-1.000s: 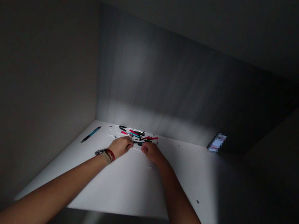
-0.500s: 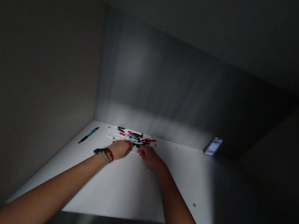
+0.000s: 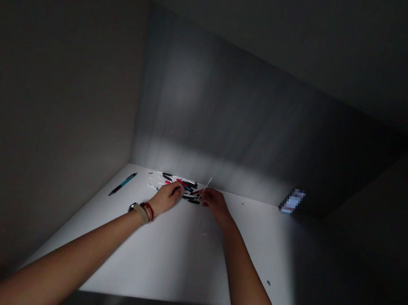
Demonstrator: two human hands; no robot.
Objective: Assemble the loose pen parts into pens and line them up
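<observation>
Beside a scatter of pen parts (image 3: 191,185) in black, red and blue, my left hand (image 3: 164,198) is closed with a small black pen part (image 3: 175,190) between thumb and fingers. My right hand (image 3: 215,205) pinches a thin whitish tube (image 3: 206,186), which looks like a pen refill and stands tilted up above the table. Several black pieces (image 3: 191,200) lie between the two hands. The fingers partly cover the pile, so some parts are hidden.
A blue-and-black pen (image 3: 123,184) lies to the left on the white table (image 3: 151,269). A blurred-out phone-like object (image 3: 292,201) leans at the back wall on the right. A small dark bit (image 3: 268,282) lies near the front right.
My hands have moved a little apart. The whitish tube now shows upright in my right hand, and a black part shows in my left hand, which has turned slightly.
</observation>
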